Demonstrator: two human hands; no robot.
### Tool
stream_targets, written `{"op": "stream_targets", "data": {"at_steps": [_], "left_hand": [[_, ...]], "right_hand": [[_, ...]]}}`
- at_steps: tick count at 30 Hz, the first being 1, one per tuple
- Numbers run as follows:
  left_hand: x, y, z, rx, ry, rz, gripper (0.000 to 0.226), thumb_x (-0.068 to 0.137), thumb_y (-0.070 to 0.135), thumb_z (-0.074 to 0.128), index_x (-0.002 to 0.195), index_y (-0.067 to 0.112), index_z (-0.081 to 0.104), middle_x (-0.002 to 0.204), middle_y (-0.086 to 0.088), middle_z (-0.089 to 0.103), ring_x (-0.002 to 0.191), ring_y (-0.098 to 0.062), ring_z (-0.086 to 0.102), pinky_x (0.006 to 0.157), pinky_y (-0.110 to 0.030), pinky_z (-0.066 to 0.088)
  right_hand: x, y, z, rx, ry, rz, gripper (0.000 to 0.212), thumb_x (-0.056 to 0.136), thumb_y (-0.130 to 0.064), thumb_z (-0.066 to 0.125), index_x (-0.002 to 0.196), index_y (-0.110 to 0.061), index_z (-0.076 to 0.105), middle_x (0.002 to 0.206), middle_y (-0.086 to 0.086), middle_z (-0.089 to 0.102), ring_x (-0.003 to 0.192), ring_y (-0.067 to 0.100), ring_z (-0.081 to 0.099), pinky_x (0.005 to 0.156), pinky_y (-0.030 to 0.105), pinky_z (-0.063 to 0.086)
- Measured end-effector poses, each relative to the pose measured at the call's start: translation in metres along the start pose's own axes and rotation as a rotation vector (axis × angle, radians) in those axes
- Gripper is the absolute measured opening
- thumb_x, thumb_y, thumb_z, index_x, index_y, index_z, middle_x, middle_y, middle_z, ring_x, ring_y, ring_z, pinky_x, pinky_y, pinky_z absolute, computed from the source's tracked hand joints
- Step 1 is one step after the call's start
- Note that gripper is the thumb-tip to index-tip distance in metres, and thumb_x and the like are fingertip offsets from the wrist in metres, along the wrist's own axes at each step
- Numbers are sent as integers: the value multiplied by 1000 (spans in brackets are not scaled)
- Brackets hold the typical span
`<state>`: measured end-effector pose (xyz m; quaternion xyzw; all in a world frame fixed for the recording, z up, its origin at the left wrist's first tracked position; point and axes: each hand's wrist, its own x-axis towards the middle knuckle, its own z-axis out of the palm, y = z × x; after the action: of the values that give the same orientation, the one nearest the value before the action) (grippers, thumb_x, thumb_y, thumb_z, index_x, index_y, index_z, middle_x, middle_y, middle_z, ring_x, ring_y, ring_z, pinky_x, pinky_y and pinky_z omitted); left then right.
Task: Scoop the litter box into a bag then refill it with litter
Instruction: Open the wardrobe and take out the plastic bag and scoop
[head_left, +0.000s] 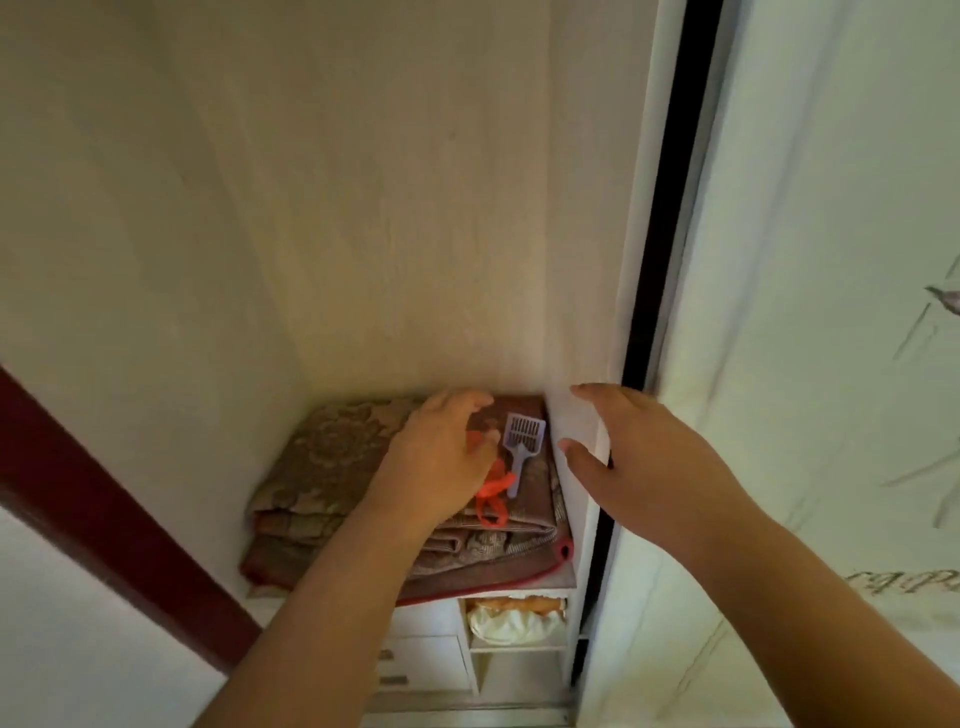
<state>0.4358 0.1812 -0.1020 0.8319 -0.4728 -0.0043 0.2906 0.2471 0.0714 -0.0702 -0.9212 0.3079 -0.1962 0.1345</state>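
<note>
Both arms reach into an open wardrobe. Left hand (441, 457) sits on top of a folded patterned blanket (322, 478) on the wardrobe shelf (563, 574). Its fingers are curled over a red-orange plastic bag (493, 496); part of the bag sticks out below the palm. Can't tell whether the grip is actually pinching the bag or just resting on it.

Litter scoop (521, 441): small, lilac, slotted, lying flat on the blanket just right of the left hand's fingertips, handle toward the viewer. Handle end overlaps the bag. Neither hand holds it.

Right hand (639, 457) is at the white inner side panel (579, 421) of the wardrobe, fingers straight and spread, thumb apart, released, holding nothing. Contact with the panel edge looks likely but is not clear.

Sliding door (805, 364), pale with a faint printed pattern, is on the right behind a dark track. Below the shelf: drawers (421, 660) and an open cubby with a cream bundle (511, 621).
</note>
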Motion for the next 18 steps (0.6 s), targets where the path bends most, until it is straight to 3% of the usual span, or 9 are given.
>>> {"op": "stream_targets", "data": {"at_steps": [10, 15, 18], "left_hand": [[-14, -122, 8, 73, -113, -225, 40, 98, 36, 64, 136, 29, 58, 136, 2, 57, 125, -20, 55, 105, -38, 48], [8, -171, 13, 44, -197, -270, 40, 99, 37, 63, 137, 29, 55, 137, 1, 54, 122, -22, 56, 102, -39, 48], [21, -202, 30, 17, -253, -281, 43, 99, 37, 61, 141, 28, 52, 143, 1, 49, 126, -21, 52, 104, -40, 48]], "right_hand": [[56, -17, 114, 67, -251, 32, 54, 93, -48, 48, 142, -25, 46, 141, 1, 52, 126, 24, 54, 102, 40, 49], [92, -27, 158, 57, -339, 70, 59, 91, -32, 65, 147, -24, 46, 144, 6, 48, 129, 28, 51, 106, 37, 42], [110, -22, 199, 65, -405, 124, 64, 85, -38, 67, 145, -33, 46, 149, 7, 42, 135, 33, 44, 110, 43, 42]]}}
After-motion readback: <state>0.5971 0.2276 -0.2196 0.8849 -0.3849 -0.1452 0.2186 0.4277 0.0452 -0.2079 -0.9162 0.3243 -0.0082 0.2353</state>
